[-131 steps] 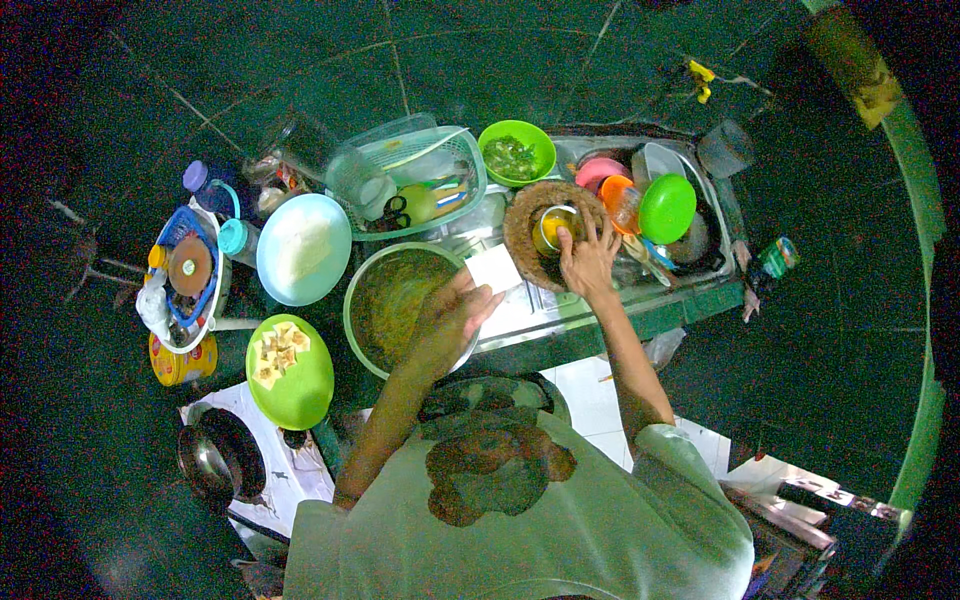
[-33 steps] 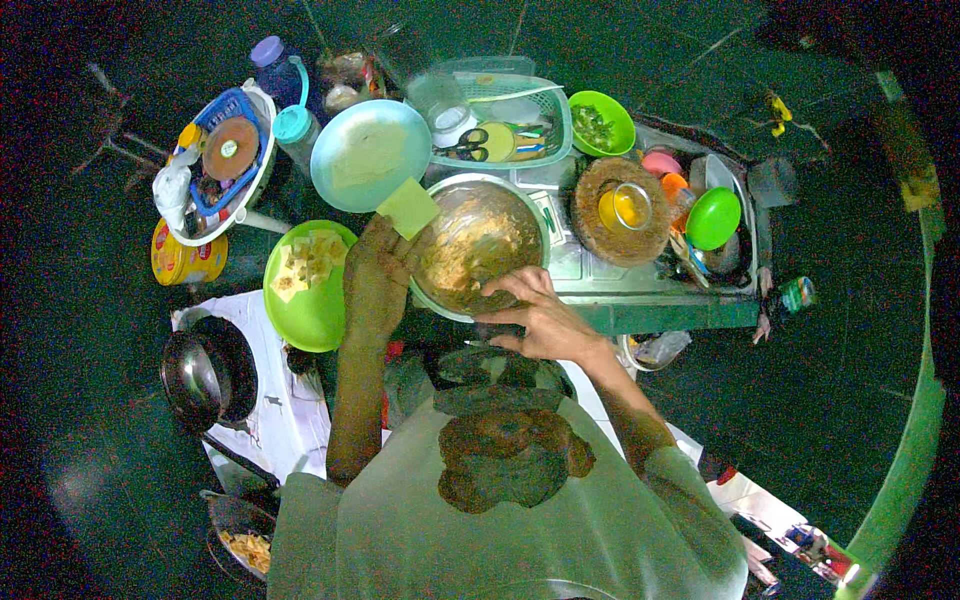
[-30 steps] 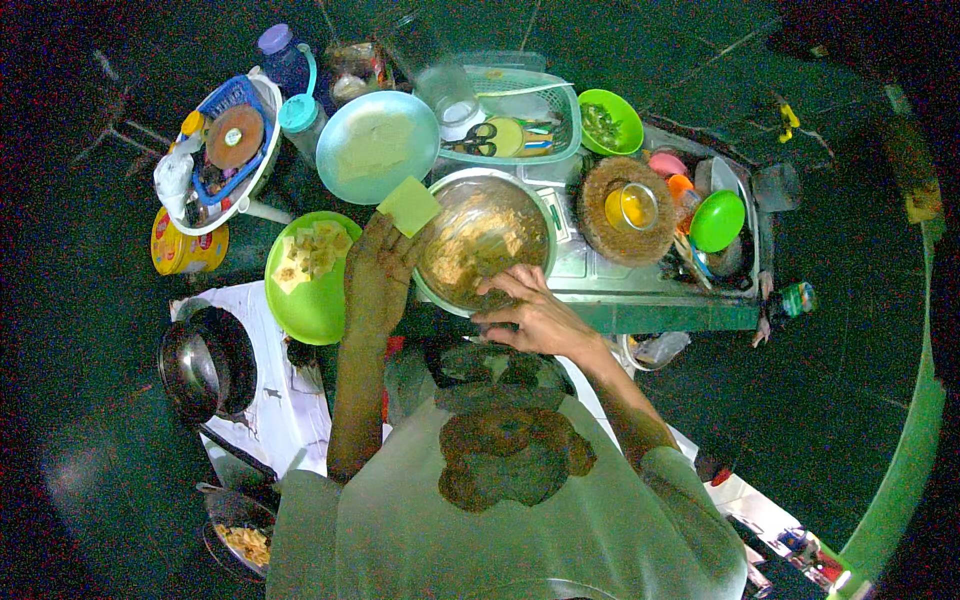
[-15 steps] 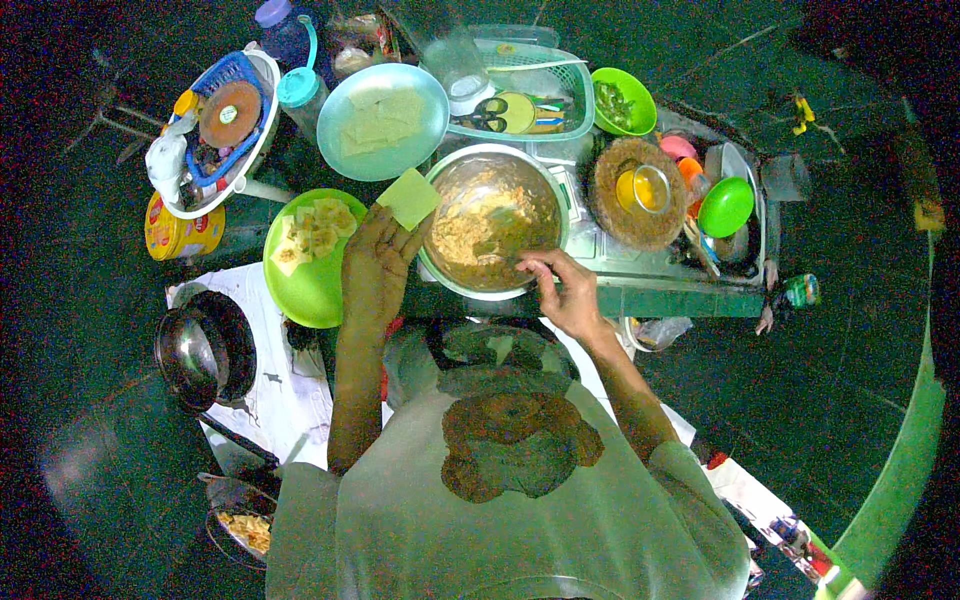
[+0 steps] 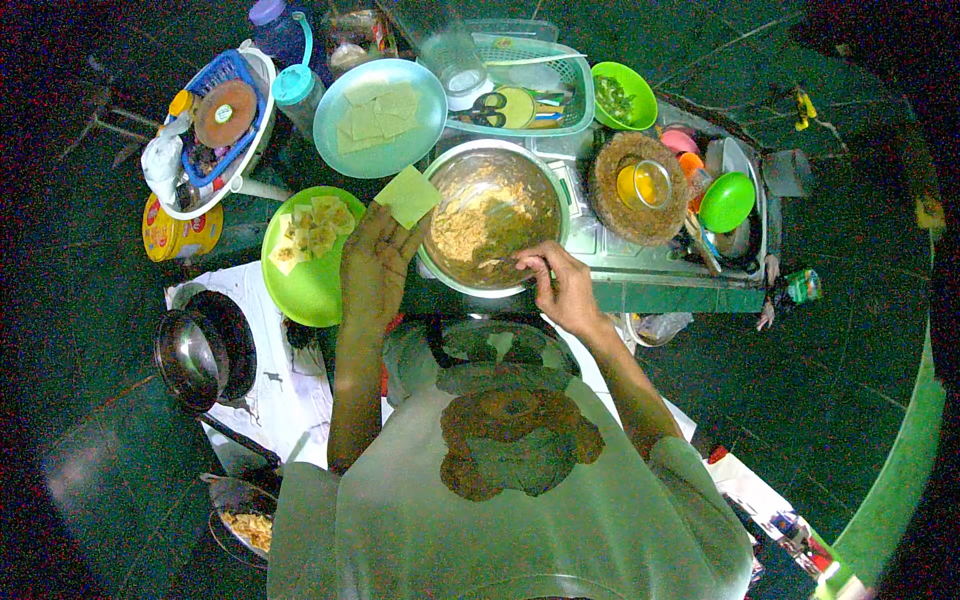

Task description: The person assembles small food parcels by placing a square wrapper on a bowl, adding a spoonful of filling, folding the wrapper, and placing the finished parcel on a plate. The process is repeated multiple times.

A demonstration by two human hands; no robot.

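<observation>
My left hand [image 5: 378, 258] holds a square pale-green dumpling wrapper [image 5: 409, 197] on its fingers, at the left rim of a metal mixing bowl [image 5: 563, 205]. Orange-brown minced filling [image 5: 485, 215] is spread inside the bowl. Over the bowl's near right rim, the fingers of my right hand [image 5: 562, 290] are pinched together; what they hold, if anything, is hard to see. Left of my left hand, a green plate [image 5: 300, 298] carries several filled dumplings [image 5: 318, 228]. More flat wrappers [image 5: 378, 112] lie on a light blue plate [image 5: 335, 95] beyond it.
Beyond the bowl stands a light blue basket [image 5: 582, 90] with scissors and utensils. A green bowl of chopped greens [image 5: 620, 95] and a glass bowl of yellow liquid [image 5: 645, 185] are to the right. A dark pan [image 5: 192, 358] sits at the left.
Both hands keep nearly the same pose, the wrapper still on my left fingers. The whole view has shifted very slightly.
</observation>
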